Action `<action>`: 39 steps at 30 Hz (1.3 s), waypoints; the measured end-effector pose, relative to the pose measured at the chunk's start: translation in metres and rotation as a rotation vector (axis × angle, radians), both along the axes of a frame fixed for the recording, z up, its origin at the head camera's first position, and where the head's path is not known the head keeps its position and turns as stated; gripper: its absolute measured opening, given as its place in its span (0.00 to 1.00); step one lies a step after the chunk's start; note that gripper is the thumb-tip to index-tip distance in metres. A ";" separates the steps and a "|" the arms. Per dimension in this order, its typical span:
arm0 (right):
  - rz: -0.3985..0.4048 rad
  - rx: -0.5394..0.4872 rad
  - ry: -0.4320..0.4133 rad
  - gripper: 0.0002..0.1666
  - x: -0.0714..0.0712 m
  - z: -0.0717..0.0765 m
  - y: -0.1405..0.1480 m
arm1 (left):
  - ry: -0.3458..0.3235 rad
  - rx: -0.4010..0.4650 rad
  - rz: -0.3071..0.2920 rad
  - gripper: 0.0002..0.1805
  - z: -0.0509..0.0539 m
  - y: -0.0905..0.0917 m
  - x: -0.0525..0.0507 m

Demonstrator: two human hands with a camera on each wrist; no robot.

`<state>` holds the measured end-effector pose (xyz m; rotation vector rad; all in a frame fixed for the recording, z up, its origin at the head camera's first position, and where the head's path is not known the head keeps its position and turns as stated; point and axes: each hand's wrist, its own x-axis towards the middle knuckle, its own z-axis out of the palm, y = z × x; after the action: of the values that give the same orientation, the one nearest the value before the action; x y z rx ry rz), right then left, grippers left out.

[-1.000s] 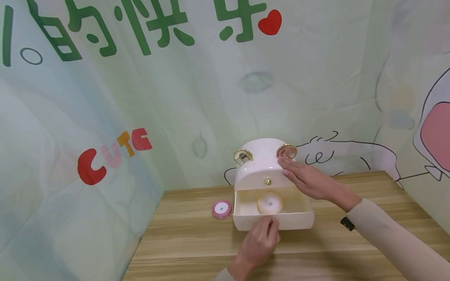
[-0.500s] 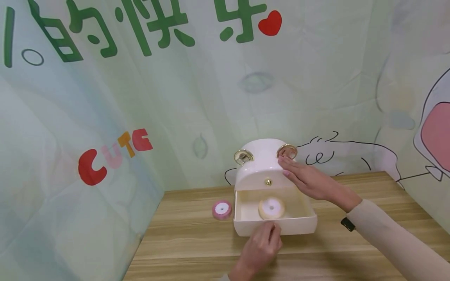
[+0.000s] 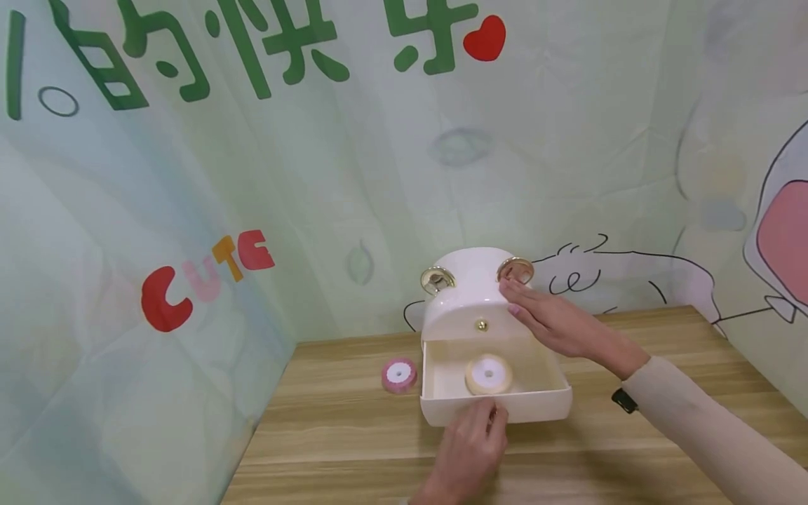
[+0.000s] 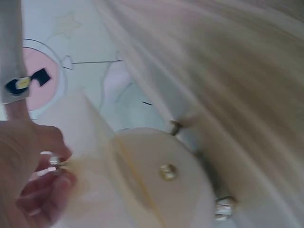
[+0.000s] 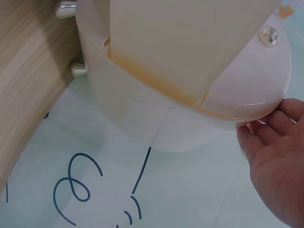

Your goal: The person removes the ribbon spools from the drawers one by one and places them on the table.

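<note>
A white storage box (image 3: pixel 475 280) with gold ear-like rings stands on the table, its lower drawer (image 3: pixel 530 407) pulled out. In the drawer lies a roll of cream ribbon (image 3: pixel 503 379) with a white core. My left hand (image 3: pixel 470 445) is at the drawer's front; the left wrist view shows its thumb and fingers around a shiny knob (image 4: pixel 54 161). My right hand (image 3: pixel 555 324) rests on the box's upper right side, near the right ring, fingers mostly straight in the head view. Left of the box lies a pink ribbon roll (image 3: pixel 388 380).
A wood-grain table (image 3: pixel 328 435) carries the box. Behind it and to the left hangs a printed cloth (image 3: pixel 353 175) with green characters and a red heart. A small gold knob (image 3: pixel 482 326) sits on the box's upper front. Short metallic feet (image 5: pixel 78 69) hold the box up.
The drawer has come further out toward me, together with my left hand, and the cream roll has shifted slightly with it. My right hand has stayed in place on the box.
</note>
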<state>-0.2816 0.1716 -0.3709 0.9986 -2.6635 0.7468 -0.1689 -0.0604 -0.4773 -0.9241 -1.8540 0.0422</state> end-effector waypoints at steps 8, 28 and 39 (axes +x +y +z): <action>-0.001 0.009 0.014 0.33 -0.001 0.001 0.001 | -0.024 -0.096 0.004 0.10 0.041 -0.002 0.006; -0.005 0.011 -0.009 0.33 0.001 0.001 0.000 | -0.288 -0.541 -0.042 0.02 0.114 -0.009 -0.040; -0.004 0.022 -0.010 0.33 -0.002 0.001 0.000 | -0.823 -0.633 0.043 0.17 0.129 0.005 -0.076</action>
<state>-0.2832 0.1718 -0.3700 0.9975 -2.6864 0.7253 -0.2450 -0.0556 -0.3486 -1.4809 -2.6972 0.3336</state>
